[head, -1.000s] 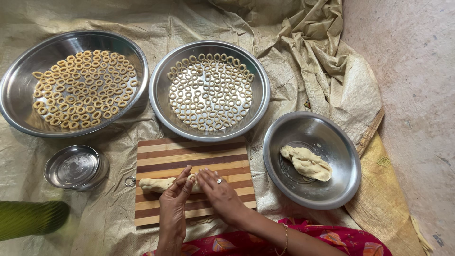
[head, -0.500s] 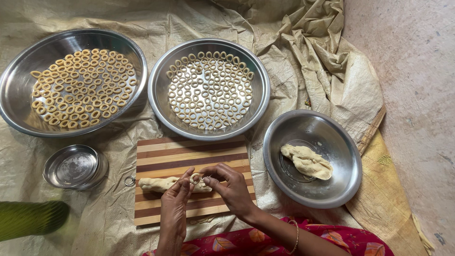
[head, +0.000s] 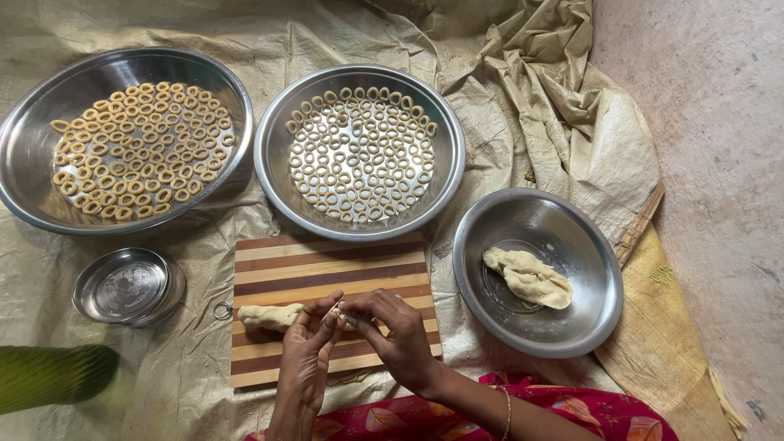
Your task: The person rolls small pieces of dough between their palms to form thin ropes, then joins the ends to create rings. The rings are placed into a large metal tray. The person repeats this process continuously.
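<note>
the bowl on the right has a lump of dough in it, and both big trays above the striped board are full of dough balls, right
Not quite. The bowl on the right does hold a lump of dough, but the two big trays above the striped board hold small dough rings, not balls. The head view shows the hole in each piece.

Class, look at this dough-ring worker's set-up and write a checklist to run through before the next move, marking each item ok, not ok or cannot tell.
1. Left hand and right hand pinch a thin dough strip: ok.
2. Pale dough log lies on the striped wooden board: ok.
3. Middle round steel tray of rings has gaps left: ok.
4. Steel bowl holds a spare dough lump: ok.
5. Ring ends joined: cannot tell.
</note>
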Action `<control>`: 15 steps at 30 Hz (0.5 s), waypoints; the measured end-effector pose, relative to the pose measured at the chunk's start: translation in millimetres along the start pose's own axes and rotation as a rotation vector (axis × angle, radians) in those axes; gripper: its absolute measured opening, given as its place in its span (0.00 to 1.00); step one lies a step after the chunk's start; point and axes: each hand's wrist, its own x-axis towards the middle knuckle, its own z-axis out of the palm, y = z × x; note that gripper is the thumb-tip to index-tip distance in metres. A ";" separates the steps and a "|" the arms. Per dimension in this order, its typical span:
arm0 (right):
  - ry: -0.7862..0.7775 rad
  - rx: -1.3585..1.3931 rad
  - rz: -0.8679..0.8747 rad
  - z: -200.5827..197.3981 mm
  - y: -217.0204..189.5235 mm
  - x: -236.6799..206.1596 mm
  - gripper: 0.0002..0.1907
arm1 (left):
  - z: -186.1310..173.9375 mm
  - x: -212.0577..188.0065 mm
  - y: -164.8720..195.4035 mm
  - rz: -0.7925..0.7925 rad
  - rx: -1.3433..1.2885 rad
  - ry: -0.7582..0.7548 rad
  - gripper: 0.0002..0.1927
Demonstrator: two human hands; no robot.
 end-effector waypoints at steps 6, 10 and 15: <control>-0.016 0.023 0.097 2.9 -0.3 -1.7 0.09 | 8.4 -10.3 8.0 0.128 0.223 0.108 0.30; -0.023 0.126 0.244 4.5 2.3 -2.4 0.10 | 15.1 -15.7 13.1 0.178 0.275 0.119 0.26; -0.015 0.160 0.259 2.3 9.1 -0.8 0.10 | 20.5 -19.8 16.8 0.199 0.330 0.109 0.28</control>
